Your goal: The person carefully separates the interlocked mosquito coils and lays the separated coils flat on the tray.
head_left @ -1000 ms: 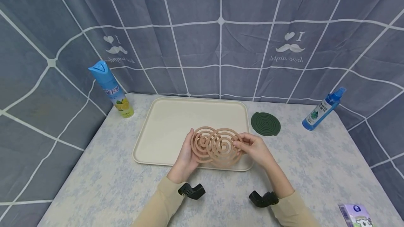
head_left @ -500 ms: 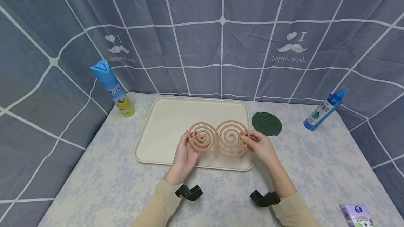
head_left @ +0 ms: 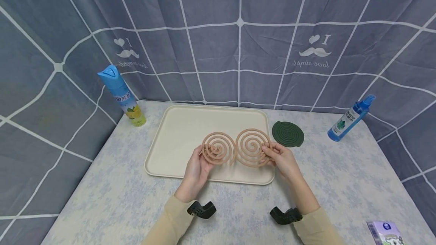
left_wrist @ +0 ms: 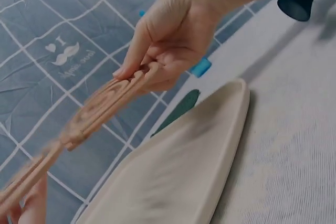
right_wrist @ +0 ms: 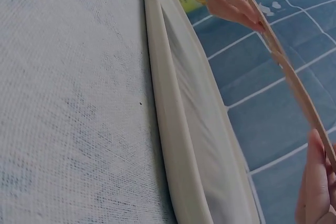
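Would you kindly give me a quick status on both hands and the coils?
Left hand pinches left tan coil. Right hand pinches right tan coil. Coils side by side, held above the tray. Nothing in the way.

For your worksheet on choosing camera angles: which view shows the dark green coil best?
The head view: the dark green coil lies whole on the table right of the tray. The left wrist view shows only a blurred sliver; the right wrist view shows none.

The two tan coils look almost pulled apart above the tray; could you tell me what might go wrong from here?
1. The left coil and right coil touch only at their inner edges; a twist could snap the thin spirals.
2. Each hand, left hand and right hand, pinches only an outer rim, so a piece might drop onto the tray.
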`<action>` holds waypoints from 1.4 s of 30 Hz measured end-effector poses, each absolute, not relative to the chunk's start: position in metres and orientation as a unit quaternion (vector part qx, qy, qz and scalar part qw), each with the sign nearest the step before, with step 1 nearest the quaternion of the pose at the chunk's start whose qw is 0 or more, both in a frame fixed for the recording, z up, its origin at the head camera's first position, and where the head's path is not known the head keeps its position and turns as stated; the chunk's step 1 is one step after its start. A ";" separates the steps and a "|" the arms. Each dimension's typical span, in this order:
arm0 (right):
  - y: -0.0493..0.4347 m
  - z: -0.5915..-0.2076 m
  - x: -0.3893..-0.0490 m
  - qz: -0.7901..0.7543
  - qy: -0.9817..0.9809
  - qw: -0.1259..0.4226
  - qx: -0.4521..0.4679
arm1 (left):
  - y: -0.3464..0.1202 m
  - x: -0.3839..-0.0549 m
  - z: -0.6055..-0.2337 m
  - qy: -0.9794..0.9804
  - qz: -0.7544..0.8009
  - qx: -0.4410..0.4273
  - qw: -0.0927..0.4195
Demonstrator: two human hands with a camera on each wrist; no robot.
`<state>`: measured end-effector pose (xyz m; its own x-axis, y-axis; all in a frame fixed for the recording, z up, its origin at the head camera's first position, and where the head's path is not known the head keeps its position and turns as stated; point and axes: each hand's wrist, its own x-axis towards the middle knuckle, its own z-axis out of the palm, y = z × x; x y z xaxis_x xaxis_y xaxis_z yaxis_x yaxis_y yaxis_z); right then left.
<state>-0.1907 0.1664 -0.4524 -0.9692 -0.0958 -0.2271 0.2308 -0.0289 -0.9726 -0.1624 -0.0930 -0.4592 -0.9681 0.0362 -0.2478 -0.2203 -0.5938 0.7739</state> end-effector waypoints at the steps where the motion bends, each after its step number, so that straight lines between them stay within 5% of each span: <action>1: 0.166 -0.453 -0.191 -0.723 0.679 0.117 0.047 | -0.094 -0.162 -0.459 0.455 0.882 -0.108 0.065; 20: 0.163 -0.465 -0.206 -0.686 0.707 0.140 0.096 | -0.133 -0.177 -0.461 0.732 0.662 -0.156 -0.044; 42: 0.155 -0.473 -0.212 -0.589 0.786 0.172 0.071 | -0.148 -0.201 -0.470 0.875 0.471 -0.110 0.018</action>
